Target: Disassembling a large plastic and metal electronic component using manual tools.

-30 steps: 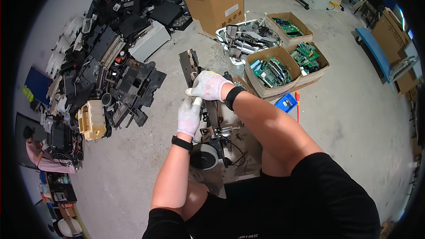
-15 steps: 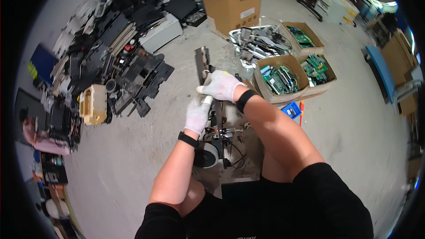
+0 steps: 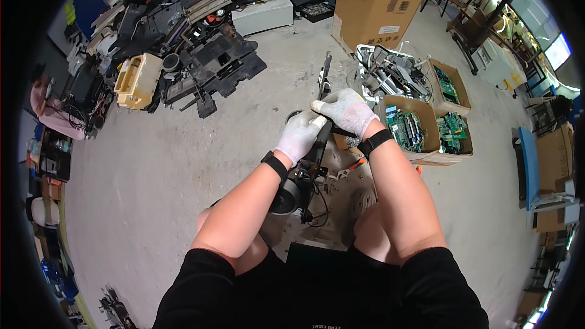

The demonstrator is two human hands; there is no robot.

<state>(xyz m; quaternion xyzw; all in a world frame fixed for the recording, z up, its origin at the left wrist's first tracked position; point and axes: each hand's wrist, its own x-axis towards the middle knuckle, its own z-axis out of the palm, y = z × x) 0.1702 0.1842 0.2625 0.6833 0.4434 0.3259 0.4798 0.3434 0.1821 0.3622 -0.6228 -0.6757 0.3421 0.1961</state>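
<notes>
Between my knees stands a long, narrow black mechanical assembly point(image 3: 312, 157), its far end pointing away from me. A thick round wheel or roller point(image 3: 285, 200) and loose black cables point(image 3: 323, 210) are at its near end. My gloved left hand point(image 3: 300, 136) is closed around the left side of its middle part. Just beyond, my gloved right hand point(image 3: 348, 111) grips the same assembly from the right, thumb toward the left fingertips. The gloves hide the exact grip points. An orange-handled tool point(image 3: 351, 167) lies on the floor below my right wrist.
Ahead right are cardboard boxes point(image 3: 436, 127) of green circuit boards and a white bin point(image 3: 361, 55) of metal parts, before a tall carton point(image 3: 381, 6). Black plastic scrap point(image 3: 219, 61) and a cream container point(image 3: 137, 82) lie ahead left. Another person point(image 3: 49, 106) sits far left.
The view has turned left, shifting the surroundings rightward and upward. Both hands still grip the assembly, whose far end now leans more to the right.
</notes>
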